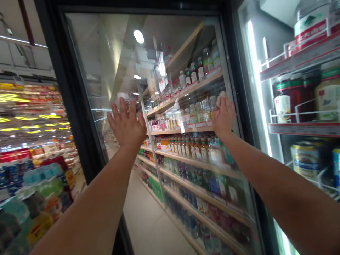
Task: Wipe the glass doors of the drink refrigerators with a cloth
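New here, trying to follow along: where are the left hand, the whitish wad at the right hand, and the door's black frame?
Left hand (127,128): head view, back of the hand.
Whitish wad (220,97): head view, its uncovered part.
Black frame (72,94): head view, its left side.

The right hand (224,116) hides part of a pale cloth (221,97). Packs (45,177) at left look blurry. The big bottle (311,26) is cut off.
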Tool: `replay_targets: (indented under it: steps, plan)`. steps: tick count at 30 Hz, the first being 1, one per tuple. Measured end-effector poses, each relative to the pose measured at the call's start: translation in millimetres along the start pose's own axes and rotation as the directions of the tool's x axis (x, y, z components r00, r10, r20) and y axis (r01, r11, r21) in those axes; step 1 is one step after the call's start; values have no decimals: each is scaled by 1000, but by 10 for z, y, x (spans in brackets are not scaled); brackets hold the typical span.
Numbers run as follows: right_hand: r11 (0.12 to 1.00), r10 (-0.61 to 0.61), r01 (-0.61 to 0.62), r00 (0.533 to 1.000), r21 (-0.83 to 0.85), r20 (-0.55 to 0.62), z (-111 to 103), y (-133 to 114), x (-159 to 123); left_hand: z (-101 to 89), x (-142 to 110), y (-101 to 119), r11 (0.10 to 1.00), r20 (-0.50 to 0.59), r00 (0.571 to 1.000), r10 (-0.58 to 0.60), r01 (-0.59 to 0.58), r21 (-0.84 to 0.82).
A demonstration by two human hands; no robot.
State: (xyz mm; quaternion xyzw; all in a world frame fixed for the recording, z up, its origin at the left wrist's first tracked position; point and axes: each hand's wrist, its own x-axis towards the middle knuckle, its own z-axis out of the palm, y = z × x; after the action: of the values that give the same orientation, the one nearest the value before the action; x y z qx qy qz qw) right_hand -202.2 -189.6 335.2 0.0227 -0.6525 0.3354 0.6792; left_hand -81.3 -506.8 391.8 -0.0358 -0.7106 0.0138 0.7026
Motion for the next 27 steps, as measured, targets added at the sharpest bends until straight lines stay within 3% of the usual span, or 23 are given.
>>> replay_targets:
  steps: [2,4,6,7,8,9,11,13,14,16,18,19,20,22,23,24,25,26,27]
  plan:
    - [1000,-15,16,1000,-9,25,-19,-72,-139,-10,-6,14,1000,-4,1000,1,-1,-6]
    - [974,-227,227,963,19,144,-83,-152,-293,-15,-13,21,1000,-4,1000,3,-3,-8]
    - [863,-503,492,822,111,267,-154,-164,-368,-12,-18,18,1000,-5,1000,3,-3,-8]
    - [816,-575,558,763,150,296,-177,-143,-365,-8,-18,14,1000,-5,1000,0,0,-9]
    - [815,-577,556,762,161,293,-186,-113,-339,-3,-18,10,1000,-5,1000,-2,2,-11]
    - [866,-501,480,826,143,257,-180,-85,-300,2,-16,7,1000,-5,1000,-4,4,-13]
    - [988,-147,139,982,74,118,-133,-75,-218,7,-11,5,1000,-3,1000,-4,4,-22]
    - [989,140,-141,990,41,22,-71,-146,-176,4,-8,10,999,0,1000,-4,4,-37]
    - [988,150,-151,988,25,33,-49,-203,-170,0,-7,14,999,1,1000,-4,4,-44]
    - [996,-85,84,984,13,154,-33,-320,-160,-8,-9,23,999,0,1000,-4,4,-51]
    - [934,-353,352,898,52,261,-45,-404,-116,-13,-11,29,999,-2,1000,-5,5,-46]
    - [919,-389,389,878,59,277,-52,-437,-80,-13,-12,30,999,-3,1000,-4,4,-43]
    - [936,-348,349,897,45,272,-54,-472,-42,-12,-12,30,999,-4,1000,-3,3,-39]
    - [990,-130,140,965,-29,226,-44,-578,-2,-8,-9,27,999,-9,1000,-1,0,-34]
    - [996,-51,66,976,-65,214,-34,-653,-15,-7,-8,25,1000,-11,1000,-1,0,-31]
    - [994,-51,72,973,-84,227,-26,-737,-53,-7,-6,23,1000,-11,1000,0,0,-28]
    - [983,-140,166,953,-76,269,-23,-820,-111,-8,-5,21,1000,-10,1000,0,0,-25]
    - [946,-296,323,898,-31,325,-25,-890,-178,-10,-4,19,1000,-8,1000,0,0,-22]
    - [869,-471,492,801,41,370,-33,-937,-241,-11,-5,18,1000,-6,1000,1,-1,-20]
